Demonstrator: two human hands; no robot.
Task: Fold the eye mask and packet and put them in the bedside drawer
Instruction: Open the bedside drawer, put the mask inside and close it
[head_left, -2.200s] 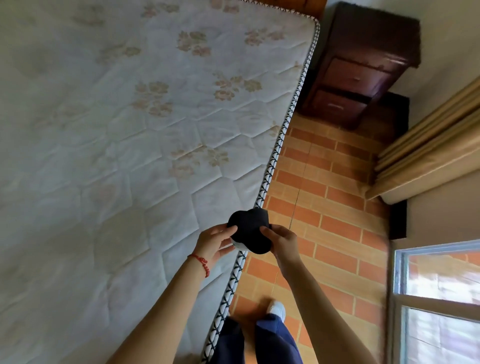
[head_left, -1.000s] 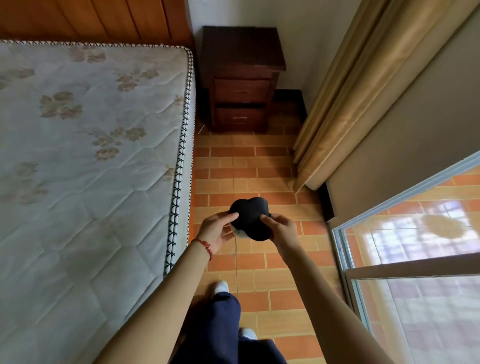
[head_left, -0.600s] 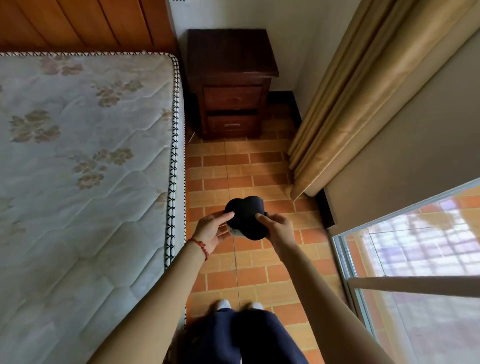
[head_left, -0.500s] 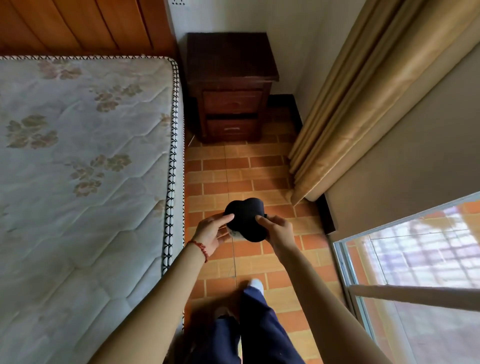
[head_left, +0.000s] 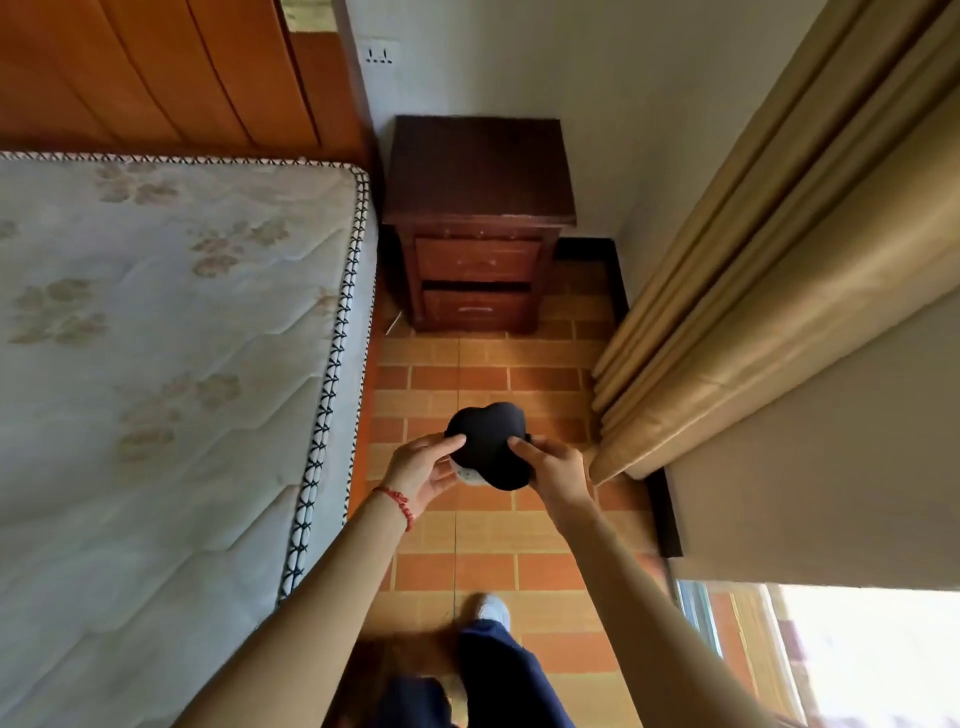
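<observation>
Nightstand (head_left: 480, 218) closer and more centred than half second ago; approach under way. Left hand (head_left: 422, 470) and right hand (head_left: 553, 467) pinching folded eye mask (head_left: 488, 447) mid-air, pale packet (head_left: 467, 474) seemingly tucked beneath. Drawers closed.

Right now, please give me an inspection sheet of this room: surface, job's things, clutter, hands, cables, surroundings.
Surface: orange brick-pattern floor; quilted mattress on the left.
Job's things: folded black eye mask held in the air above the floor, a pale edge showing under it, perhaps the packet; bedside cabinet ahead, upper drawer and lower drawer, with a dark gap between them.
Clutter: nothing seen.
Hands: left hand and right hand each pinch the mask, one per side.
Cables: nothing seen; a wall socket with nothing plugged in.
Surroundings: tan curtain on the right, wooden headboard, window at lower right.
</observation>
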